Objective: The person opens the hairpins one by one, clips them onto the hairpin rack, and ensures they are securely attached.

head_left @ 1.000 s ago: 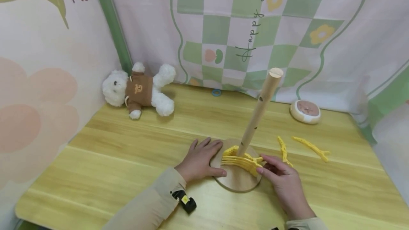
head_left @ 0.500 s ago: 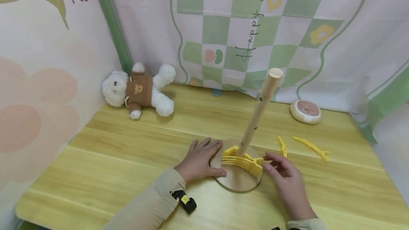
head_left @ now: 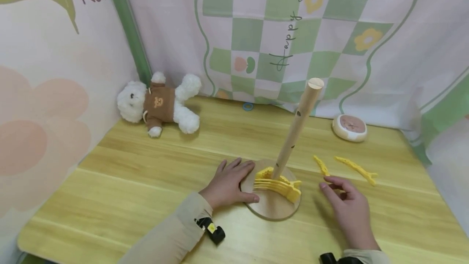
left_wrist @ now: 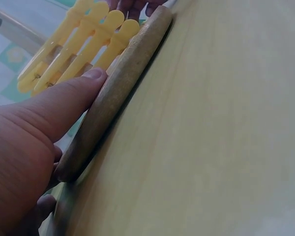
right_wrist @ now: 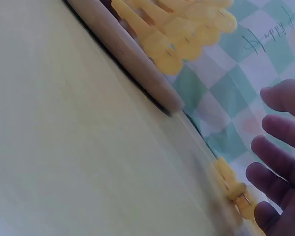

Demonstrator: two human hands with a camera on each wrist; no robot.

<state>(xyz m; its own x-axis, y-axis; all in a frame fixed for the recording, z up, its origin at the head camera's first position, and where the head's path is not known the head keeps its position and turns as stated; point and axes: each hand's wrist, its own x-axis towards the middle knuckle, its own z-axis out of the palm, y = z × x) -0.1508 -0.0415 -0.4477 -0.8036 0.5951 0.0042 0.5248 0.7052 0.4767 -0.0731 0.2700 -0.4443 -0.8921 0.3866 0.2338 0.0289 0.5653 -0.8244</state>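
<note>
My left hand [head_left: 230, 184] rests with straight, spread fingers on the left edge of a round wooden base [head_left: 269, 209]. A wooden post [head_left: 296, 127] with small dark holes rises from that base, leaning to the right in the head view. Several yellow branch-shaped plastic pieces [head_left: 278, 188] lie stacked at the foot of the post; their rounded ends [left_wrist: 113, 22] show in the left wrist view. To the right, my right hand [head_left: 348, 207] hovers with loosely bent fingers [right_wrist: 273, 147] and holds nothing. It is nearest to a loose yellow branch piece [head_left: 321, 165], whose near end it hides.
Another yellow branch piece [head_left: 357, 169] lies farther right on the wooden table [head_left: 146, 199]. A white-and-pink device [head_left: 349, 128] stands at the back right. A plush toy [head_left: 159, 103] in a brown shirt lies at the back left. By the curtain is a blue ring [head_left: 248, 106].
My right hand has let go of the stacked yellow pieces and moved right, off the base. The nearer loose piece looks shifted slightly left. My left hand has stayed put.
</note>
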